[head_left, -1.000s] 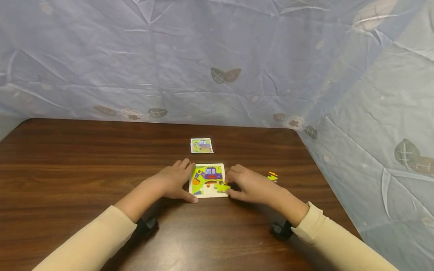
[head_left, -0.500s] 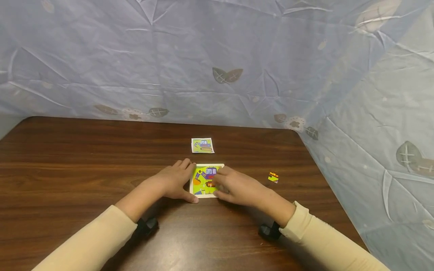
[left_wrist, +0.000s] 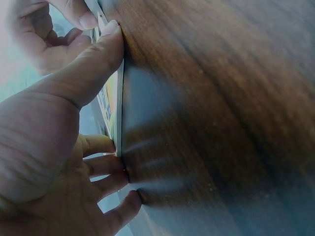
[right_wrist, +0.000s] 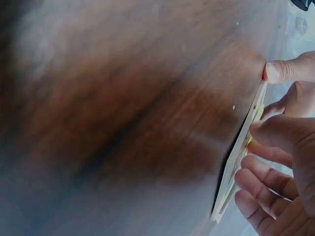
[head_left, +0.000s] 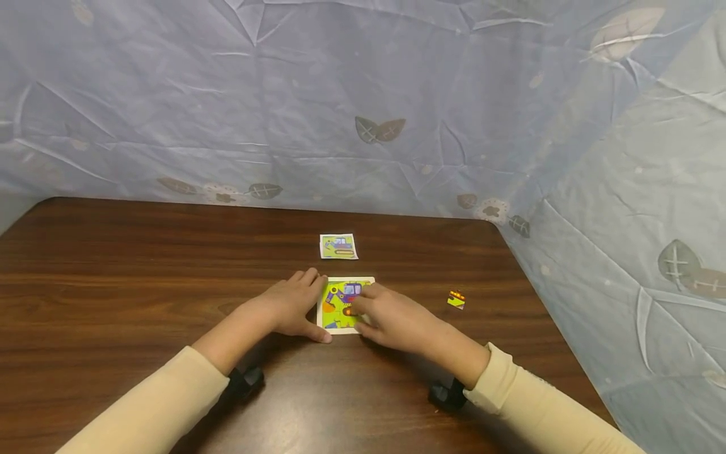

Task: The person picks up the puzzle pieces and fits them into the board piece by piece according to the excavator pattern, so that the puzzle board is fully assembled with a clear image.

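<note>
A small jigsaw puzzle board [head_left: 326, 331] with a pale rim and a digger picture lies on the table. My left hand [head_left: 292, 306] braces its left side, thumb at the near corner and fingertips along the edge. My right hand [head_left: 399, 318] is over the board's right part, fingers bent. In the right wrist view, its thumb and forefinger pinch at a green-yellow puzzle piece [right_wrist: 250, 141], low over the board. The fingers hide much of that piece and the board's lower right.
A loose puzzle piece [head_left: 456, 299], yellow-green with orange, lies on the brown table [head_left: 142, 271] to the right. Beyond the board lies a picture card [head_left: 338, 246] of the same digger. A patterned cloth [head_left: 317, 94] hangs behind the table.
My right hand has moved left over the board with the green piece, and the pale gap in the lower row now shows green. My left hand stays in place.
</note>
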Tool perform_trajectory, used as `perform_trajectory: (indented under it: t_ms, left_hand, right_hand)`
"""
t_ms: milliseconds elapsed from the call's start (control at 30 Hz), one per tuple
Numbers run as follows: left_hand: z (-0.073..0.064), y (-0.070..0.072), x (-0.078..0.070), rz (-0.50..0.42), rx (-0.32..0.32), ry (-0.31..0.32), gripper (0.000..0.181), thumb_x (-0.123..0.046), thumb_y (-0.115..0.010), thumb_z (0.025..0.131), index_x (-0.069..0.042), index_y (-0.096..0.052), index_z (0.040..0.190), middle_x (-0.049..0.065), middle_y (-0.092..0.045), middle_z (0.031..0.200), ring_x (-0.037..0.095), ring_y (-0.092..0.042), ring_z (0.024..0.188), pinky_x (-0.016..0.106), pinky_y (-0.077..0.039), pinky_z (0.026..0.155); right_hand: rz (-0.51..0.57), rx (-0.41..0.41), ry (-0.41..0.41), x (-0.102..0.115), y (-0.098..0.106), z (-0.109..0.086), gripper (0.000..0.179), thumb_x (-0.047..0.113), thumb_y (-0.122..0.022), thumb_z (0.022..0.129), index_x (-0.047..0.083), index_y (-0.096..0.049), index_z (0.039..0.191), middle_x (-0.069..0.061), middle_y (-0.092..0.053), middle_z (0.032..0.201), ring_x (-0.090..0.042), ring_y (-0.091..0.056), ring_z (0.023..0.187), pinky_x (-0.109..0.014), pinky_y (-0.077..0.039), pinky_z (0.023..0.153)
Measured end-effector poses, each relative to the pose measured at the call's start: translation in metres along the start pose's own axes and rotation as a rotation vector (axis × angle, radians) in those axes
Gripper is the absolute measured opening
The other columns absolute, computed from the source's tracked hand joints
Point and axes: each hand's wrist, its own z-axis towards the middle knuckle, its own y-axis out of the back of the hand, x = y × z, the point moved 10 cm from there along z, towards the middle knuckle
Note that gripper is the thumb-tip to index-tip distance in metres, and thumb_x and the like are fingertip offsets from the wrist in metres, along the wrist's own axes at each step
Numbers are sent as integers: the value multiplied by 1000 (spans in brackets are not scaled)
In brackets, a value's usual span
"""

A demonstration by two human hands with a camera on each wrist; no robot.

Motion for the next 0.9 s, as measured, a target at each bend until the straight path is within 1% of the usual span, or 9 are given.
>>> perform_trajectory:
  t_ms: [133,300,367,467,533,667,767,833,900]
  left_hand:
    - [0,0,-1,-1,1,-3,111,-61,-82,82,6,-35,157,20,-46,142,38,-46,140,58,-49,110]
    - [1,0,0,12,2,-4,111,-61,-82,83,6,-35,157,20,-45,143,39,-45,140,57,-49,109]
    - [1,1,0,17,2,-3,111,-61,-82,83,6,-35,157,20,-45,143,39,-45,141,58,-49,109]
    - [0,2,0,17,2,-2,110,-61,-82,83,6,-35,157,20,-45,144,39,-45,141,58,-49,109]
    - [0,2,0,15,1,-1,110,-61,-82,83,6,-35,157,20,-45,144,39,-45,141,58,-49,109]
    - [0,1,0,15,2,3,110,-61,-83,82,6,-36,156,20,-46,143,39,-46,140,58,-50,109]
    - [0,1,0,17,-1,6,111,-62,-83,81,6,-36,156,20,-47,143,38,-47,139,57,-50,109]
    - [0,0,0,17,-5,6,112,-62,-83,81,6,-36,156,20,-46,143,37,-47,138,56,-50,109]
    - [0,0,0,16,-10,5,112,-62,-83,81,6,-36,157,20,-46,143,37,-47,138,56,-50,109]
  right_hand:
    - [3,1,30,4,0,0,24,19,-75,97,13,-75,120,-2,-68,114,-12,-63,98,-29,-59,88]
    - [1,-8,79,9,0,0,15,14,-75,97,13,-78,111,-2,-68,108,-13,-64,96,-25,-58,85]
    - [2,-9,88,10,1,0,12,12,-75,96,13,-79,108,-3,-68,107,-13,-65,97,-25,-58,86]
    - [5,-2,86,11,1,1,11,13,-74,97,13,-79,107,-3,-69,108,-14,-65,98,-24,-58,86]
    - [-4,4,89,12,1,1,12,14,-74,98,13,-80,108,-3,-69,108,-14,-65,99,-25,-58,87]
    - [-38,18,85,12,4,-2,19,21,-73,99,14,-78,117,-1,-71,115,-15,-65,106,-32,-58,97]
    - [-61,-13,38,5,11,-8,25,25,-72,100,16,-76,122,1,-71,117,-16,-65,107,-35,-58,96]
    - [-73,-53,-16,-5,18,-14,25,27,-72,100,15,-76,122,1,-71,113,-16,-64,103,-34,-59,89]
    - [-93,-96,-84,-20,27,-23,23,28,-71,100,14,-76,118,0,-70,109,-16,-64,99,-36,-59,84]
